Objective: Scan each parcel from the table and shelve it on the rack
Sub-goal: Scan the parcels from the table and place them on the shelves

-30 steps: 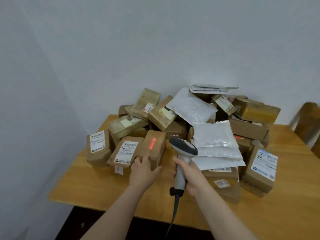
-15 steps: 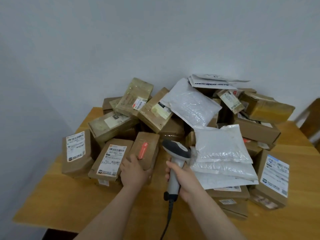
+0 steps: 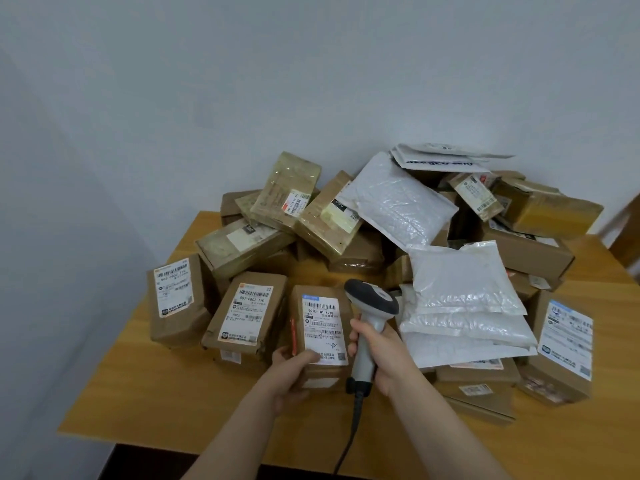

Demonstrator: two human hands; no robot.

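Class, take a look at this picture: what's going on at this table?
A person works at a wooden table heaped with cardboard boxes and white padded mailers. The left hand grips a small brown box, label facing up. The right hand holds a corded scanner just beside it, with the scanner's head by the box's upper right corner.

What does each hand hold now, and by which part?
Left hand holds the brown parcel by its near end; right hand grips the scanner by its handle.

Soft, even indoor light, faint shadows, wide-angle bending at edges, slight softness
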